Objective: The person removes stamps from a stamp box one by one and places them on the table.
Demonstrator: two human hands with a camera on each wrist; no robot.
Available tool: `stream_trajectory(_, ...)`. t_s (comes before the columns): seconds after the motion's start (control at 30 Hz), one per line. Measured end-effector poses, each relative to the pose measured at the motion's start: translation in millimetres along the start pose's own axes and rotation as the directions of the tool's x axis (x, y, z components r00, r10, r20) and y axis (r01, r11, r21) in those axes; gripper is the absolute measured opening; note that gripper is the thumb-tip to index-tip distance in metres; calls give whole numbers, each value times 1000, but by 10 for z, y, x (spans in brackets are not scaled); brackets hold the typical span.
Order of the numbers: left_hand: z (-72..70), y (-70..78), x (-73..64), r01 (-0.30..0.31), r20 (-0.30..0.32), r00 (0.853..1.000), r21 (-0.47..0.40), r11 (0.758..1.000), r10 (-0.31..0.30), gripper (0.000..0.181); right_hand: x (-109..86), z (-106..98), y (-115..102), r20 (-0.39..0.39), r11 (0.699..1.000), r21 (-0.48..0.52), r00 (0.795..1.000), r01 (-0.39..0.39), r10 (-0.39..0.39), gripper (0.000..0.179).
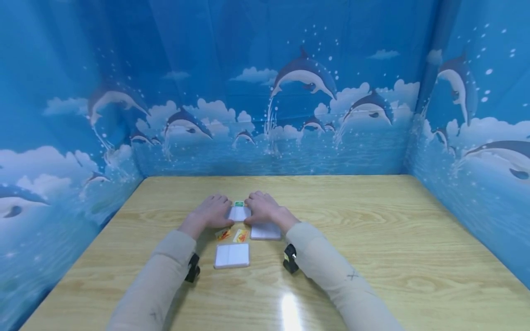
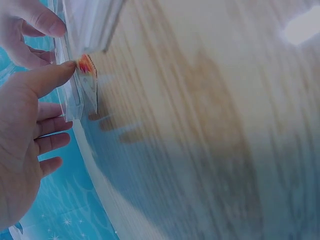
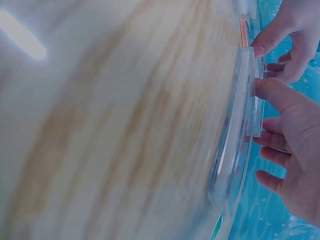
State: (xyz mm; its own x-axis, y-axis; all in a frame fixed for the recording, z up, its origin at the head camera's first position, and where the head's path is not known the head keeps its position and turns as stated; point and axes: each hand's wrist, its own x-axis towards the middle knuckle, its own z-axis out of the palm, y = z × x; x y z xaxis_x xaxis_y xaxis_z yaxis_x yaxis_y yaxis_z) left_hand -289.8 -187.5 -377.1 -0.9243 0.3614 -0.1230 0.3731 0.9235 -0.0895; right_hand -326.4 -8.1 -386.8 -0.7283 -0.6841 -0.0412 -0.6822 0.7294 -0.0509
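My left hand (image 1: 214, 211) and right hand (image 1: 264, 208) hold opposite ends of a flat white box with clear plastic edges (image 1: 239, 213). In the left wrist view, the left thumb lies on the near side of this box (image 2: 74, 107), with the fingers behind it. The right wrist view shows the right hand (image 3: 300, 135) gripping its other end the same way. Under the right wrist lies a second similar box (image 1: 266, 232). A third box (image 1: 232, 255) rests nearer to me. Two small orange-yellow picture cards (image 1: 223, 235) lie between the boxes.
A small green card (image 1: 239, 203) shows just beyond the held box. The wooden table (image 1: 372, 239) runs to a blue dolphin-print curtain (image 1: 232, 151) at the back and sides. Light glares off the table's near part.
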Motion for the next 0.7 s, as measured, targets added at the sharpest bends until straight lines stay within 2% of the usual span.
stream_trajectory(0.2,5,-7,-8,-17,-10,1000,0,1000,17,65,-4,-3,-11,11,1000,4,1000,-1,1,60)
stream_trajectory(0.43,22,-13,-3,3,25,1000,-16,1000,-3,66,-15,-13,-34,18,1000,11,1000,-6,6,60)
stream_trajectory(0.7,46,-27,6,8,24,1000,-41,999,-7,63,6,7,-27,34,1000,3,999,-11,11,60)
